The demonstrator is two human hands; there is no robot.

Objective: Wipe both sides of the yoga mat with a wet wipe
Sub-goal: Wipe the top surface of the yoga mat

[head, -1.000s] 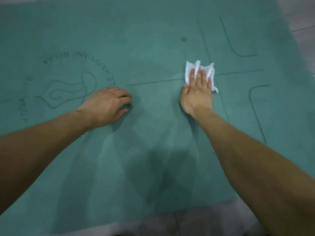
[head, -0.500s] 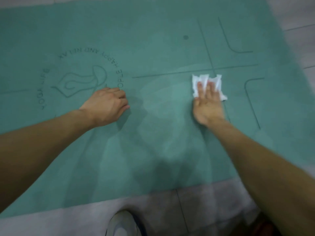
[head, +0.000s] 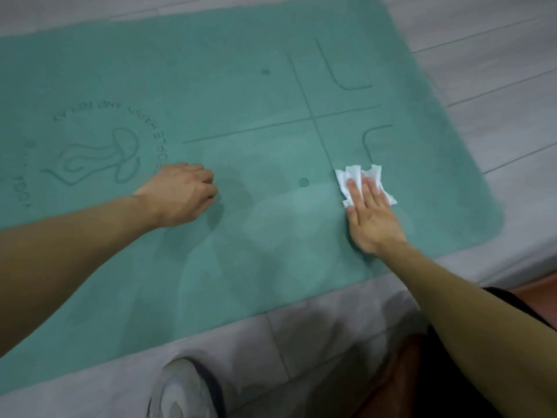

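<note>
Grey tiled floor point(head: 497, 70) all around, and spread flat across it is the teal yoga mat point(head: 241, 101), filling most of the view, its rounded corner showing at the right. Printed guide lines cross on the mat, with a circular logo point(head: 99, 158) and ring of lettering over on the left side. Down at the bottom edge, a white shoe point(head: 184, 390) is planted on the tiles just off the mat's near edge. Now the arms come in from below. The left hand point(head: 180, 194) sits on the mat beside the logo, fingers curled under into a loose fist, knuckles down, nothing visible in it. The right hand point(head: 372, 218) lies flat, fingers straight and together, pressing down on the white wet wipe point(head: 355, 179), which is crumpled against the mat near its right end, poking out ahead of the fingertips. Between the two hands, one small dark dot point(head: 303, 182) printed on the mat.
</note>
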